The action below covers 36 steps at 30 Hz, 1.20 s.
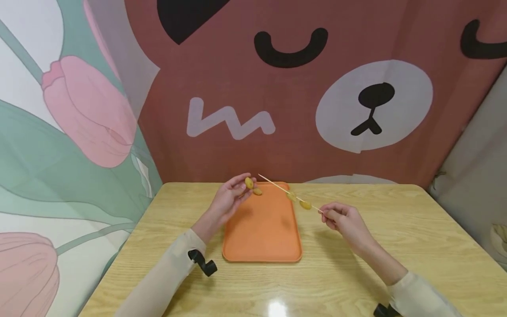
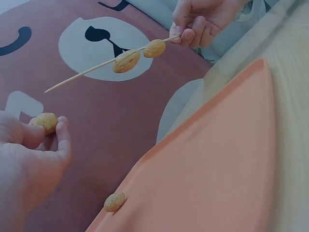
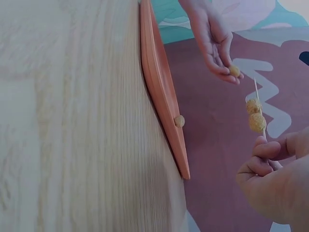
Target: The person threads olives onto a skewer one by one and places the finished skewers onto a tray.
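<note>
A thin wooden skewer [image 1: 273,182] is pinched near its blunt end by my right hand [image 1: 348,222]. Threaded on it, close together, are two yellow-brown oval food pieces [image 2: 127,61], wrinkled on the surface like small fried balls. My left hand [image 1: 226,200] pinches a similar oval piece [image 2: 46,123] between thumb and fingers. In the left wrist view, the skewer's bare pointed end slants down toward that piece, with a gap between them. Another oval piece [image 2: 114,202] lies on the orange tray [image 1: 261,237] near its far edge. Both hands are raised above tray level.
The tray lies on a light wood-grain table [image 1: 396,246]. Behind the table hangs a brown cloth [image 1: 222,154] with a cartoon bear face, and a floral cloth [image 1: 87,110] hangs at the left. Dark straps [image 1: 202,263] sit at the wrists over pale sleeves.
</note>
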Each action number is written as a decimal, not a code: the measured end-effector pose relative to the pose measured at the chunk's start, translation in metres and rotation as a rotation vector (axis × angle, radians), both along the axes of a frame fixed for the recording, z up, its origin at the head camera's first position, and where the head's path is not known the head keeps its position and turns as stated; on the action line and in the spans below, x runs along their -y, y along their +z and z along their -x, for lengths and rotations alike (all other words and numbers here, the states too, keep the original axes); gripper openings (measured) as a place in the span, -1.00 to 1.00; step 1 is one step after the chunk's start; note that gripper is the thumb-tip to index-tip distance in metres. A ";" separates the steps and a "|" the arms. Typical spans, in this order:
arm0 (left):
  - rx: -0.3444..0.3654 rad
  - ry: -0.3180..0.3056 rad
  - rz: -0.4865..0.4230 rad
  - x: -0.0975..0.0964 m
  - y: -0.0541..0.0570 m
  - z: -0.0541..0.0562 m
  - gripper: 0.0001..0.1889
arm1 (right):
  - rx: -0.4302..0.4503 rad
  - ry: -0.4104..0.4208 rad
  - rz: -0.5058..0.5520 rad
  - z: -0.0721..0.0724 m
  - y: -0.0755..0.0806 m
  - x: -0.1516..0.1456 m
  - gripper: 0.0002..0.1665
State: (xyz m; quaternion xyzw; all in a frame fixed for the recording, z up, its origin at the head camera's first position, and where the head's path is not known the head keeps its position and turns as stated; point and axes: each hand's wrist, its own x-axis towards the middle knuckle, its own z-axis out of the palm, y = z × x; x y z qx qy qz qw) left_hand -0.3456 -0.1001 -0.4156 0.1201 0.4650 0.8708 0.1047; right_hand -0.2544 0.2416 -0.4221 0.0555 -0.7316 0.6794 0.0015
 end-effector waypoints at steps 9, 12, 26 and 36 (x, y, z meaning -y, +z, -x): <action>-0.026 -0.030 -0.142 0.003 0.002 0.001 -0.56 | -0.036 0.012 -0.061 -0.008 0.002 0.006 -0.77; -0.039 -0.016 -0.133 0.004 0.002 0.000 -0.56 | -0.050 0.021 -0.063 -0.009 0.001 0.009 -0.78; -0.044 -0.005 -0.104 0.002 0.002 -0.004 -0.59 | -0.057 0.038 -0.080 -0.010 -0.005 0.016 -0.78; -0.036 0.018 -0.117 0.002 0.001 -0.004 -0.57 | -0.054 0.038 -0.098 -0.013 -0.004 0.019 -0.79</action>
